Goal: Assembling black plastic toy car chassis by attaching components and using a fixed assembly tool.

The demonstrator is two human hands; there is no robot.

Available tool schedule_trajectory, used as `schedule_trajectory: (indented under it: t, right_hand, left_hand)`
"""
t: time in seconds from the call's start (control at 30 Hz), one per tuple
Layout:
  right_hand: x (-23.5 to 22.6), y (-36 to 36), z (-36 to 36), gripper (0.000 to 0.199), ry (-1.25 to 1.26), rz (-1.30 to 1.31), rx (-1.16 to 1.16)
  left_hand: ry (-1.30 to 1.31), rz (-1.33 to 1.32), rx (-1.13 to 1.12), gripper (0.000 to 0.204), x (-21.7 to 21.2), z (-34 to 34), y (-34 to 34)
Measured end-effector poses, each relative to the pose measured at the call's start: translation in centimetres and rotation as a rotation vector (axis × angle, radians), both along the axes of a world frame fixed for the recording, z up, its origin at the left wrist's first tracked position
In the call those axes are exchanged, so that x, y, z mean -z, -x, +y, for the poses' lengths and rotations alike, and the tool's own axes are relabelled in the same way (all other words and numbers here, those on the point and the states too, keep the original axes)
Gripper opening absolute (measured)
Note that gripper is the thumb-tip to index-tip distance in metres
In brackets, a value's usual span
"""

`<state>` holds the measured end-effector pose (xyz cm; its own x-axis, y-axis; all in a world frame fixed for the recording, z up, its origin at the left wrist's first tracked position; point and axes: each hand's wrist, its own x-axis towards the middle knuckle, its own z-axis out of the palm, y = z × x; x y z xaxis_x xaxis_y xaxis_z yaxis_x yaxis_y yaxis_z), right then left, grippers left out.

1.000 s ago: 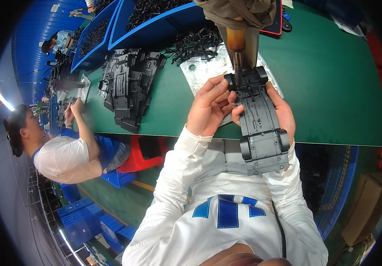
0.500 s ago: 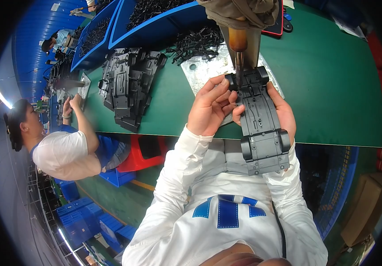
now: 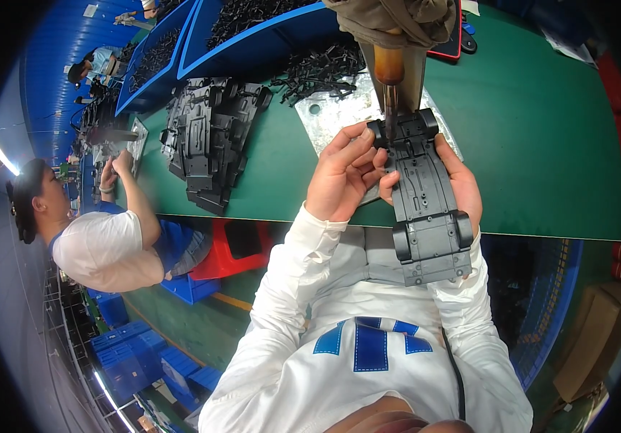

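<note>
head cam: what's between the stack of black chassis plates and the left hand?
Only bare green table top lies between the stack of black chassis plates and the left hand; the head view shows it.

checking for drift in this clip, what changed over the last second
Only the co-worker on the left shifted slightly at their own bench. Both hands, left and right, kept their grip on the dark grey plastic toy-car chassis under the hanging brown-handled driver tool.

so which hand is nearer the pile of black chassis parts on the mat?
Left. The left hand sits on the car chassis's side facing the pile of chassis parts; the right hand grips the far side.
</note>
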<state>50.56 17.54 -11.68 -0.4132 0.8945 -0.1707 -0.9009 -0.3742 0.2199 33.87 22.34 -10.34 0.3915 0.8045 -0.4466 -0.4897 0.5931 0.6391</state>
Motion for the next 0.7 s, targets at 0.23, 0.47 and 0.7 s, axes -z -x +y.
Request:
schedule_trajectory:
  t: [0.23, 0.47, 0.7]
  right_hand:
    - [-0.16, 0.00, 0.00, 0.045, 0.001, -0.017, -0.006]
    - [-0.24, -0.02, -0.06, 0.046, 0.058, -0.027, -0.005]
    - [-0.57, 0.05, -0.01, 0.048, 0.082, 0.000, -0.010]
  left_hand:
    - [-0.001, 0.003, -0.002, 0.035, 0.10, 0.01, 0.08]
    - [0.005, 0.013, 0.011, 0.033, 0.22, -0.04, 0.07]
    - [0.017, 0.000, -0.014, 0.033, 0.32, 0.06, 0.03]
